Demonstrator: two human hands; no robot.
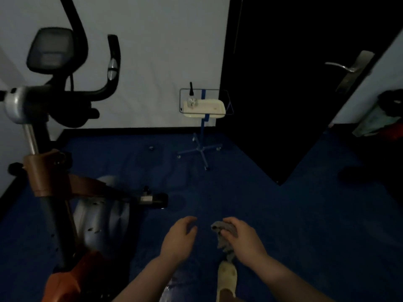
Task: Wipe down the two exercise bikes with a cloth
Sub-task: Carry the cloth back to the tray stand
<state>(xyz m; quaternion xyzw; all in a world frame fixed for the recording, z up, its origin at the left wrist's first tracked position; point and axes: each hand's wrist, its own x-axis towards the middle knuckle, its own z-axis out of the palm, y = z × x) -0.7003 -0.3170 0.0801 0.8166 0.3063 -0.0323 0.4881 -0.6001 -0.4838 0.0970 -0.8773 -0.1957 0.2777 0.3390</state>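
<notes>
Cloth (225, 235) sits bunched in the right hand (244, 238), fingers clenched round it, near centre. Left hand (180, 238) hangs loose, empty, just beside. Bike (54, 171) stands left, apart.

One head-worn wide-angle camera looked forward and down from standing height over the blue floor (261, 214). The hands sat close at the bottom edge, a bike (54, 149) near on the left, the wall (163, 51) and a dark door (283, 83) farther ahead
</notes>
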